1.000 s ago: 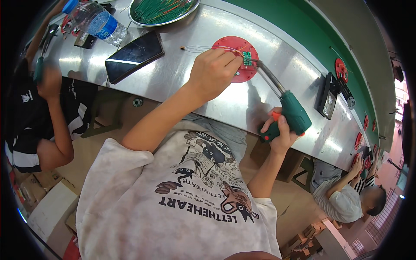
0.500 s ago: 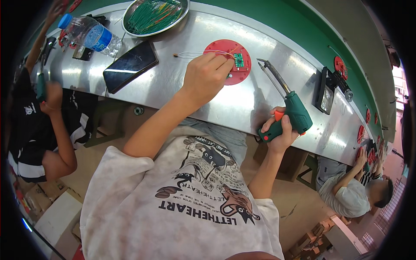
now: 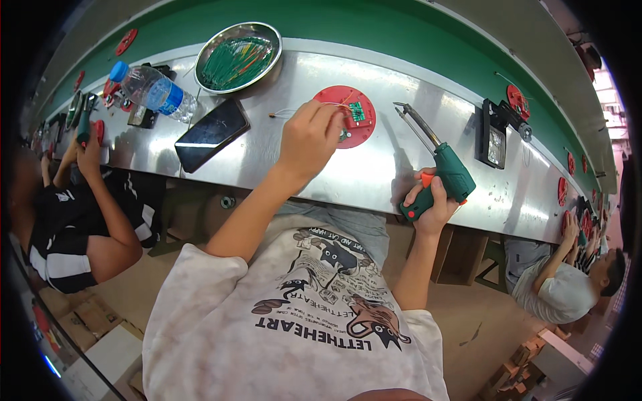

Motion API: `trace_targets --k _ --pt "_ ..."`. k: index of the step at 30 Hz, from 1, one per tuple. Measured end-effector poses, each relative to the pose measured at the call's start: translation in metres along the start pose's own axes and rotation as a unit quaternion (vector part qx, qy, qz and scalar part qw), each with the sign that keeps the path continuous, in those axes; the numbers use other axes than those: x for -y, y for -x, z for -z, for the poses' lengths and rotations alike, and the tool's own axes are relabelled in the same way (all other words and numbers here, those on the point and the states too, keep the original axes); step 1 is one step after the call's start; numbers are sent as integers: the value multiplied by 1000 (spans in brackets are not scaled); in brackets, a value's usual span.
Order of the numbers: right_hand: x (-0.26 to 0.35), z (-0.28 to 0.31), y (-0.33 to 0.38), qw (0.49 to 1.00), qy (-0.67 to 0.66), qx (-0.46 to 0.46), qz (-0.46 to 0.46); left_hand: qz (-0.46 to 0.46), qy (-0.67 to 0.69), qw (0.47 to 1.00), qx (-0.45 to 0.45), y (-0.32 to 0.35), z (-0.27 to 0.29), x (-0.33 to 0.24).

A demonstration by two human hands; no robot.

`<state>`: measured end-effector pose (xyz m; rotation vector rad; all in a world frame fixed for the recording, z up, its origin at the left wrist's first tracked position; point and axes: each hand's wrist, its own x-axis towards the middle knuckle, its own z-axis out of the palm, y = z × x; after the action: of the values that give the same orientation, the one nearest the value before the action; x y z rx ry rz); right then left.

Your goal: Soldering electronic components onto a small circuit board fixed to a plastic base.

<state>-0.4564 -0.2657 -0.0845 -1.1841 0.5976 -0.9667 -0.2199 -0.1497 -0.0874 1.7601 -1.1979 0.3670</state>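
Note:
My left hand [image 3: 309, 139] is closed in a pinch at the left side of a round red plastic disc [image 3: 366, 136]. Thin wires [image 3: 338, 104] run from its fingers toward a small green circuit board [image 3: 358, 111] mounted on the disc; the fingertips partly hide them. A small connector end [image 3: 272, 115] lies on the bench left of this hand. My right hand [image 3: 436, 204] grips a green soldering gun [image 3: 455, 172] by its handle, with fingers around the orange trigger. Its slim metal tip [image 3: 401, 105] points up and left, to the right of the disc and apart from it.
A steel bowl [image 3: 275, 65] of green and other coloured wires stands at the back. Left on the metal bench [image 3: 267, 157] are a black phone [image 3: 210, 136] and a water bottle [image 3: 157, 92]. A black stand [image 3: 493, 137] sits at right. Co-workers [image 3: 100, 224] flank me.
The view has shifted, so the bench appears lower. My left fingers have drawn slightly back from the circuit board. The soldering gun stays in my right hand. The left co-worker's arm has moved.

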Motion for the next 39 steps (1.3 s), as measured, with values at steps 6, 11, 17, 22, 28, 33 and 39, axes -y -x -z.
trace_targets --k 6,11,17,22,28,33,39 --pt "-6 -1 -3 998 2 -46 37 13 -10 1000 5 -36 21 0" --pt "-23 17 0 984 -103 -143 0 -32 -59 933 353 -64 3 16" --pt "-1 1 3 977 -68 -200 15 -60 -152 986 32 -111 -35 10" --pt "-2 -8 1 973 -20 -228 7 -94 -112 986 -78 -123 -21 37" --pt "2 -11 -8 969 -21 -246 2 1 -48 989 -137 -116 19 88" --pt "-1 -7 -8 972 -9 -235 8 117 80 981 -136 -104 4 86" --pt "7 -20 -3 973 -1 -230 25 31 63 993 -92 -85 -10 68"
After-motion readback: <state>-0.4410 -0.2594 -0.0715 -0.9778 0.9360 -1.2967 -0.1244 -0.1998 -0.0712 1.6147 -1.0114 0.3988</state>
